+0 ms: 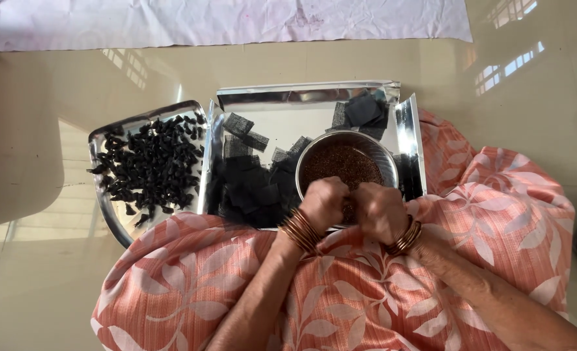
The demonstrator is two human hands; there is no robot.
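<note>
**Both hands pinched together over the bowl**

The floor [54,273] is pale and glossy, with a white cloth [236,23] laid along the far edge. Across my lap lies the orange leaf-print fabric [340,299]. In front of it sits a shiny open foil tray [282,97], strewn with small squares of black mesh [249,185]; these look light, limp and easy to crumple, best lifted by a corner. Just to its left, a steel tray [106,214] holds a heap of little black twisted pieces [152,166], which look dry and light.

A round steel bowl [386,159] rests in the foil tray, filled with fine reddish-brown grains [343,166], loose and likely to spill.

My left hand [323,203] and right hand [380,209] meet at the bowl's near rim, fingers curled and pressed together. What they pinch is hidden; I cannot tell.
</note>
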